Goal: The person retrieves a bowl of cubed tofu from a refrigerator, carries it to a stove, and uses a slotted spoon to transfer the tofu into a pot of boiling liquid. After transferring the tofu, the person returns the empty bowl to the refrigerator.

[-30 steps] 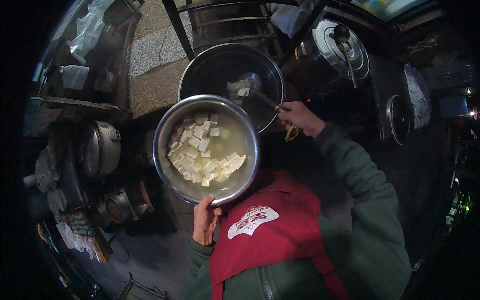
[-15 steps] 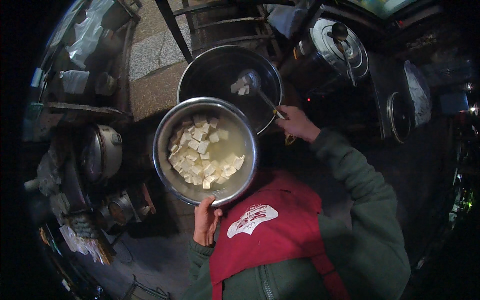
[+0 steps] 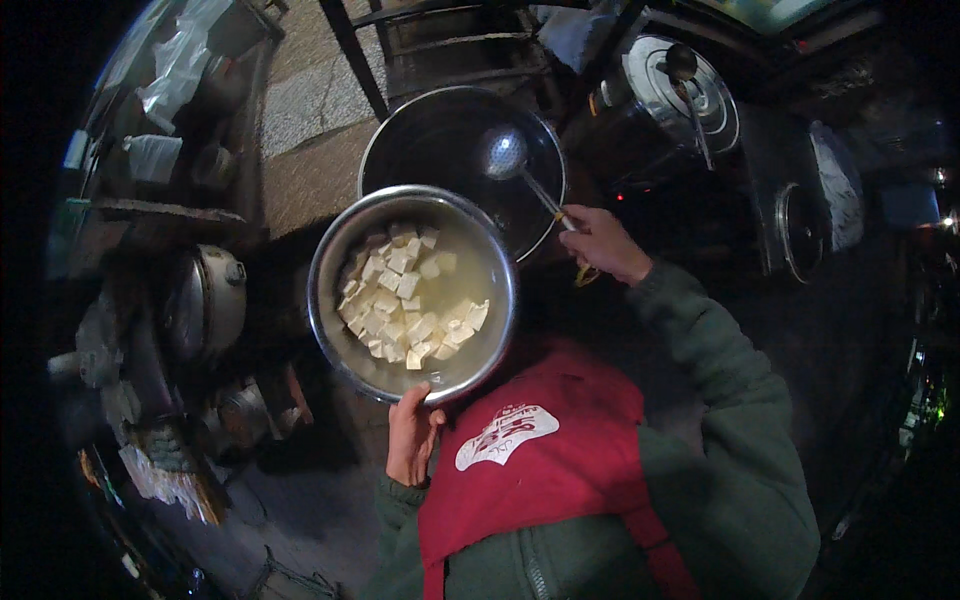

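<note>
My left hand (image 3: 412, 437) grips the near rim of a steel bowl (image 3: 499, 335), with the thumb over the edge. Cubes of white tofu (image 3: 392, 285) sit in cloudy liquid inside it, heaped mostly toward the left and near side. Beyond the bowl stands a large, dark-looking pot (image 3: 425, 135), its near edge partly hidden by the bowl. My right hand (image 3: 603, 245) is closed around the handle of a perforated skimmer (image 3: 505, 152). The skimmer's shiny head is over the pot, and no tofu shows on it.
At the far right is a lidded pot (image 3: 648, 75) with a ladle (image 3: 690, 100) lying on top. A round lid (image 3: 803, 235) is farther right. On the left are a rice cooker (image 3: 218, 290) and plastic bags (image 3: 175, 75). Dark metal bars (image 3: 350, 55) rise behind the big pot.
Several tofu cubes seen at the skimmer's head half a second ago are gone from it. The head has moved slightly and its holes now show. The bowl has barely moved.
</note>
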Action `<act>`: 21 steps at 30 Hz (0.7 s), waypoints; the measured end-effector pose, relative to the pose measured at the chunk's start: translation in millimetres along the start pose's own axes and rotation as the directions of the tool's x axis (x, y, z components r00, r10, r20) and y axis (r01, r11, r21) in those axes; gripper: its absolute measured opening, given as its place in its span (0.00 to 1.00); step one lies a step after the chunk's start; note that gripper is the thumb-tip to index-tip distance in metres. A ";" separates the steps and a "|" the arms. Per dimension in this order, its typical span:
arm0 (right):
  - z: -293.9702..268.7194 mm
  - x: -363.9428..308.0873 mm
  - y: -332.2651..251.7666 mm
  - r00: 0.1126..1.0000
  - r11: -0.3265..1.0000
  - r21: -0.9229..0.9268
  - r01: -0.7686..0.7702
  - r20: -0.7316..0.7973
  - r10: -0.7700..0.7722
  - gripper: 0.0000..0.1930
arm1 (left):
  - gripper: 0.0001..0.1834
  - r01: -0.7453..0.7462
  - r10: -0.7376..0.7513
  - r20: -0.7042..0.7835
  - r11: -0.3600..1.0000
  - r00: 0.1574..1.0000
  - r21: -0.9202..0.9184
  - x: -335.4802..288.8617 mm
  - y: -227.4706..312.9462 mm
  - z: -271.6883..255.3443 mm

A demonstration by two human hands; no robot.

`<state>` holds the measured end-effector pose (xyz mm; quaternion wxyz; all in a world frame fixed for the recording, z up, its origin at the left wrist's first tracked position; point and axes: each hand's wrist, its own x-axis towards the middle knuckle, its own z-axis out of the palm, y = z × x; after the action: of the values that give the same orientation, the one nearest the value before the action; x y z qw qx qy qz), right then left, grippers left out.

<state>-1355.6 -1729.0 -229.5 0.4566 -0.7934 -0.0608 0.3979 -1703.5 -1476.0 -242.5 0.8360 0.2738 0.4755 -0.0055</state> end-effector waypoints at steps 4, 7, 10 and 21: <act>-8.3 -39.2 -18.6 0.939 0.881 -0.411 0.235 -0.140 -0.316 0.29 | 0.15 0.090 -0.089 -0.035 0.995 0.995 0.036 -0.3 2.8 1.2; -21.7 -88.9 -44.2 0.891 0.858 -0.392 0.332 -0.168 -0.421 0.30 | 0.16 0.038 -0.035 0.081 0.999 0.996 -0.038 -1.3 0.0 0.3; -35.2 -149.6 -76.7 0.926 0.886 -0.380 0.266 -0.155 -0.344 0.31 | 0.16 0.056 -0.056 0.050 0.998 0.997 -0.007 -2.7 -2.0 3.3; 108.9 -194.6 -82.1 0.806 0.496 -0.806 0.324 -0.040 -0.590 0.33 | 0.24 0.164 -0.134 0.253 0.981 0.958 -0.101 9.0 -13.0 16.2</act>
<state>-1540.1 -1697.6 -83.0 0.1685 -0.9146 -0.3617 0.0653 -1689.2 -1492.3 -249.1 0.9004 0.1832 0.3876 -0.0736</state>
